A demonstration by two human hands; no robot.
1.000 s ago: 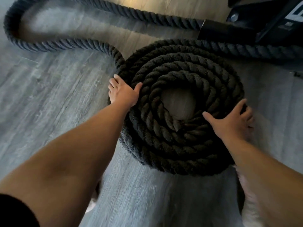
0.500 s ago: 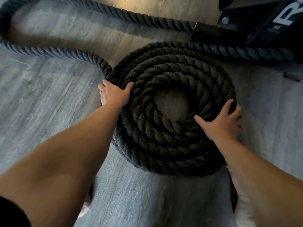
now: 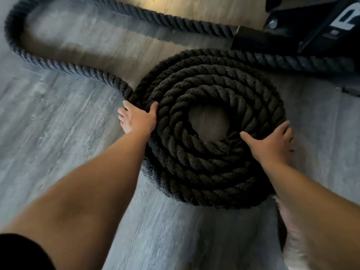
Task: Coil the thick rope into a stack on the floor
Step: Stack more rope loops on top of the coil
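The thick rope point(image 3: 210, 172) sits coiled mid-floor point(image 3: 58, 133), its tail looping off toward the far-left corner. The left hand point(image 3: 137, 118) presses the stack's outer wall and the right hand point(image 3: 272, 141) lies flat on top, fingers straight on both (probably squaring the turns before the next lap).

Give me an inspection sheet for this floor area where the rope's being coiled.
Surface: grey wood-look floor, bare inside the coil's centre.
Job's things: thick black rope coil, several turns, stacked; loose rope tail loops away upper left, not yet coiled.
Clutter: small dark object at right edge, unidentifiable.
Grippers: left hand presses the coil's left edge, thumb on top; right hand lies flat on its right side.
Cables: nothing seen.
Surroundings: black equipment frame upper right.
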